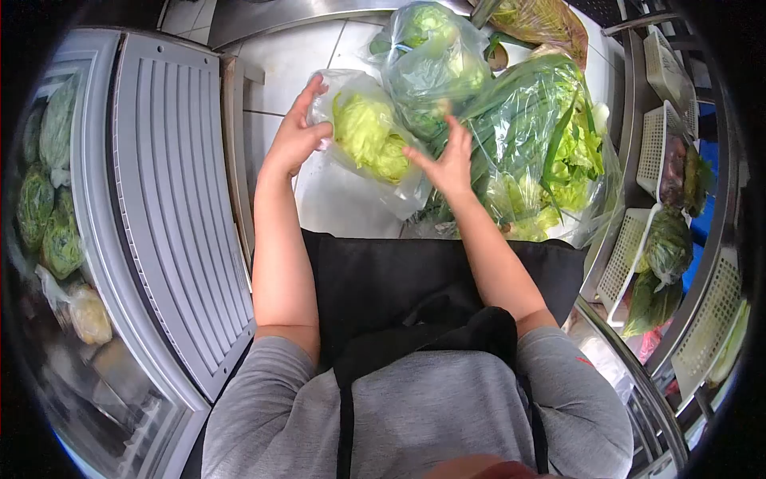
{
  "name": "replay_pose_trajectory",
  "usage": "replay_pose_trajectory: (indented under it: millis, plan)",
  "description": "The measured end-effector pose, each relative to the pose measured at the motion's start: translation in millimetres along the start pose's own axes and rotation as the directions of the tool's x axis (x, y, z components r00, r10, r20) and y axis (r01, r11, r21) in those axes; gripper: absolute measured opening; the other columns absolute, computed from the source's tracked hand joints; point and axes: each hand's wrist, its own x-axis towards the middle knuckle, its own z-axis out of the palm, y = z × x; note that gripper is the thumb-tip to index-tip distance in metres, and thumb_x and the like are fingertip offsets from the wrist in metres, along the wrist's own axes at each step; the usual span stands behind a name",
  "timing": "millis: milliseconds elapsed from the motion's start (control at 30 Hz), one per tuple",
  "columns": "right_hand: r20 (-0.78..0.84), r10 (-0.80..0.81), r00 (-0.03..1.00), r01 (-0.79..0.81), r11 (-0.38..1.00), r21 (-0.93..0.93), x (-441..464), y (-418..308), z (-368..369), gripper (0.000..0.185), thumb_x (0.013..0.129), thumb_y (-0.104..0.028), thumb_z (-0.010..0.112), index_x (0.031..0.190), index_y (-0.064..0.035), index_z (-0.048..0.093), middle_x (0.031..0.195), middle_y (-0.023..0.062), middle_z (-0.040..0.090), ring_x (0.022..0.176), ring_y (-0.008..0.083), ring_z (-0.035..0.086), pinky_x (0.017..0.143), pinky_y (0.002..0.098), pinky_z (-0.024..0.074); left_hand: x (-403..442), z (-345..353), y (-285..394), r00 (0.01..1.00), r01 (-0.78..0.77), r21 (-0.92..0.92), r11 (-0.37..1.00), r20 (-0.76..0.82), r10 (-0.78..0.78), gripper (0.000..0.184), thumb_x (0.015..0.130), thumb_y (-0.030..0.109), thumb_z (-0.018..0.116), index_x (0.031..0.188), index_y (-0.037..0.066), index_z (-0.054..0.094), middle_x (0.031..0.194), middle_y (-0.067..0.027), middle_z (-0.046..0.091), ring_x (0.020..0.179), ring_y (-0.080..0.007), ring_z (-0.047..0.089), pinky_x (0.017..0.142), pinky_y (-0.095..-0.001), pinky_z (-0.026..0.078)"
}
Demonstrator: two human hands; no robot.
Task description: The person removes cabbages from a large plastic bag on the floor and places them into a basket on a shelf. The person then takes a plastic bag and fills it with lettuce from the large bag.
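A clear plastic bag (pixel 412 201) with pale green lettuce (pixel 363 132) inside lies in front of me on the white tiles. My left hand (pixel 297 134) grips the left edge of this bag, thumb and fingers spread along it. On the other side, my right hand (pixel 448 162) is open with fingers apart, its thumb by the lower right of the lettuce. Its fingertips are slightly blurred. Just beyond the right hand sits a knotted bag of green vegetables (pixel 431 68). A larger clear bag of long leafy greens (pixel 519 128) spreads to the right.
On the left stands a glass-fronted cooler (pixel 56 239) with bagged vegetables, beside a ribbed grey panel (pixel 175 199). White perforated baskets (pixel 626 259) line a metal rack on the right. A brownish leafy bundle (pixel 550 28) lies at the back on the tiled floor (pixel 291 60).
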Motion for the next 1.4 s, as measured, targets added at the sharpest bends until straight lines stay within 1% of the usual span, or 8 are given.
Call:
replay_pose_trajectory:
  millis: [233, 400, 700, 767, 967, 1067, 1233, 1400]
  plan:
    - [0.305, 0.212, 0.928, -0.361, 0.71, 0.604, 18.8, 18.3, -23.9, 0.016, 0.082, -0.004, 0.048, 0.098, -0.0069, 0.05, 0.074, 0.0016, 0.055, 0.061, 0.0073, 0.047, 0.051, 0.0204, 0.0365, 14.4, -23.9, -21.0, 0.844, -0.198, 0.387, 0.9, -0.4, 0.358, 0.026, 0.069, 0.002, 0.048, 0.089, 0.004, 0.064, 0.077, -0.0015, 0.055, 0.067, -0.0113, 0.049, 0.061, -0.0227, 0.039]
    - [0.174, -0.098, 0.98, -0.049, 0.723, 0.689, 28.5, -58.8, -92.9, 0.021, 0.08, 0.001, 0.049, 0.1, -0.0058, 0.049, 0.073, 0.0006, 0.054, 0.064, 0.0064, 0.049, 0.053, 0.0202, 0.0375, 0.5, -59.9, -13.1, 0.877, -0.184, -0.202, 0.962, -0.475, 0.068, 0.024, 0.072, 0.005, 0.039, 0.088, 0.001, 0.057, 0.073, -0.0019, 0.05, 0.062, -0.0096, 0.045, 0.058, -0.0214, 0.037]
    - [0.202, 0.028, 0.979, 0.029, 0.962, -0.273, 30.5, 39.2, -64.6, 0.017, 0.084, -0.017, 0.049, 0.101, -0.0119, 0.05, 0.078, 0.0002, 0.055, 0.07, 0.0111, 0.054, 0.062, 0.0252, 0.0468, -12.2, -22.6, 18.5, 0.999, -0.012, -0.659, 0.752, -0.047, -0.024, 0.045, 0.08, 0.004, 0.039, 0.125, 0.004, 0.034, 0.091, -0.0079, 0.053, 0.074, -0.0139, 0.053, 0.065, -0.0266, 0.046]
    - [0.475, 0.349, 0.808, -0.557, 0.714, 0.423, 21.2, 17.7, -67.4, 0.017, 0.088, -0.021, 0.044, 0.102, -0.0126, 0.049, 0.084, 0.0005, 0.054, 0.072, 0.0129, 0.055, 0.062, 0.0285, 0.0496, -16.8, -10.3, 35.5, 0.998, -0.065, -0.623, 0.779, -0.051, 0.042, 0.053, 0.08, 0.0, 0.041, 0.131, 0.008, 0.027, 0.115, -0.0165, 0.049, 0.077, -0.0128, 0.054, 0.062, -0.0222, 0.047]
    - [0.52, 0.14, 0.842, -0.539, 0.202, 0.818, 9.5, -24.4, -97.7, 0.026, 0.087, -0.023, 0.049, 0.111, -0.0131, 0.045, 0.082, -0.0011, 0.051, 0.072, 0.0074, 0.051, 0.063, 0.0227, 0.0456, 8.4, -12.6, -2.2, 0.948, -0.045, -0.72, 0.692, 0.188, 0.258, 0.073, 0.077, -0.003, 0.052, 0.137, 0.019, 0.016, 0.127, -0.0222, 0.038, 0.059, -0.0036, 0.05, 0.05, -0.0104, 0.043]
    - [0.598, -0.036, 0.801, -0.298, 0.842, 0.451, 17.0, -18.3, -145.5, 0.057, 0.08, -0.022, 0.06, 0.128, -0.016, 0.029, 0.092, 0.0068, 0.054, 0.083, 0.0145, 0.052, 0.075, 0.0282, 0.0417, 10.1, -2.9, 6.5, 0.939, -0.026, -0.669, 0.743, 0.24, 0.248, 0.076, 0.077, 0.001, 0.057, 0.137, 0.02, 0.013, 0.128, -0.0227, 0.036, 0.049, -0.0016, 0.043, 0.047, -0.011, 0.041]
    - [0.324, 0.309, 0.894, -0.359, 0.927, 0.105, 59.1, 121.1, -242.4, 0.026, 0.08, -0.011, 0.054, 0.104, -0.0039, 0.052, 0.089, 0.002, 0.054, 0.079, 0.0104, 0.053, 0.07, 0.0242, 0.0446, 19.7, 14.0, -12.7, 0.988, 0.006, -0.561, 0.828, 0.13, 0.081, 0.062, 0.082, 0.011, 0.057, 0.134, 0.02, 0.025, 0.092, -0.0068, 0.058, 0.048, -0.0024, 0.046, 0.041, -0.0134, 0.038]
    - [0.742, 0.523, 0.419, -0.566, 0.79, -0.237, 25.5, 180.0, -221.1, 0.027, 0.072, -0.012, 0.065, 0.097, -0.0043, 0.055, 0.088, 0.0048, 0.061, 0.084, 0.0147, 0.059, 0.073, 0.0271, 0.0484, 25.6, 18.4, -14.6, 1.0, -0.024, -0.525, 0.851, -0.012, 0.021, 0.043, 0.083, 0.024, 0.056, 0.123, 0.015, 0.041, 0.075, 0.001, 0.048, 0.049, -0.0065, 0.047, 0.045, -0.0175, 0.039]
